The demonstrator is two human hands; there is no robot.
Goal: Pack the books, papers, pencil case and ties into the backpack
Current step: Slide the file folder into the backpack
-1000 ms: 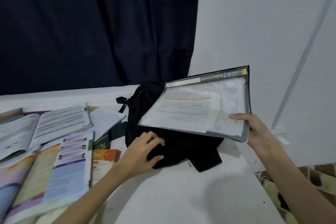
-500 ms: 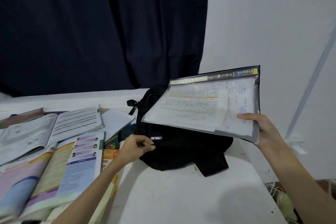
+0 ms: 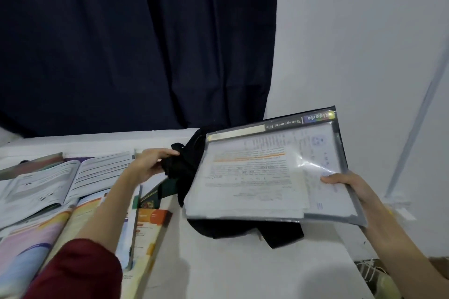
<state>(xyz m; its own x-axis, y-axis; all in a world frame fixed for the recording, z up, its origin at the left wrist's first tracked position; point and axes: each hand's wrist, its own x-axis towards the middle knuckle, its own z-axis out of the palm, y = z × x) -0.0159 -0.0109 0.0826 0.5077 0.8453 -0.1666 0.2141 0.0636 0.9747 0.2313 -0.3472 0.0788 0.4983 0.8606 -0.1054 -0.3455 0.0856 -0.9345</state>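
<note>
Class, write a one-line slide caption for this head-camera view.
Right hand holds a clear file of papers above the black backpack while the left hand grips its top.

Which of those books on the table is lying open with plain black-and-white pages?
The open book farthest back on the left; the nearer ones show colourful pages.

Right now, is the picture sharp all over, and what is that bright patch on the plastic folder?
Head view: the patch is glare on the clear folder, washing out the papers near the right hand. The left hand, pinching the black backpack, looks slightly motion-blurred. The open books at the left edge are soft and stretched by the wide lens. Soft shadows lie on the white table.
</note>
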